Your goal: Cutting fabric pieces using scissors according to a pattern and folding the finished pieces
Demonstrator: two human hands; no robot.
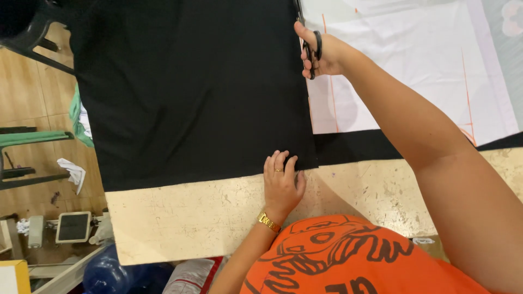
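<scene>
Fingers of right hand (321, 54) in a closed grip through the loops of black scissors (313, 51), at the far right edge of black fabric (190, 87). Left hand (282, 182) lies flat, palm down, on the fabric's near corner, holding nothing. Fabric covers most of a pale, scuffed worktop (190, 218). White paper pattern w/ orange lines (403, 60) lies just beside the fabric, to its right.

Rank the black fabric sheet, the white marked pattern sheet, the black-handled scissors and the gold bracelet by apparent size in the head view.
1. Black fabric sheet
2. White marked pattern sheet
3. Black-handled scissors, partly hidden by the right hand
4. Gold bracelet on the left hand's wrist
</scene>
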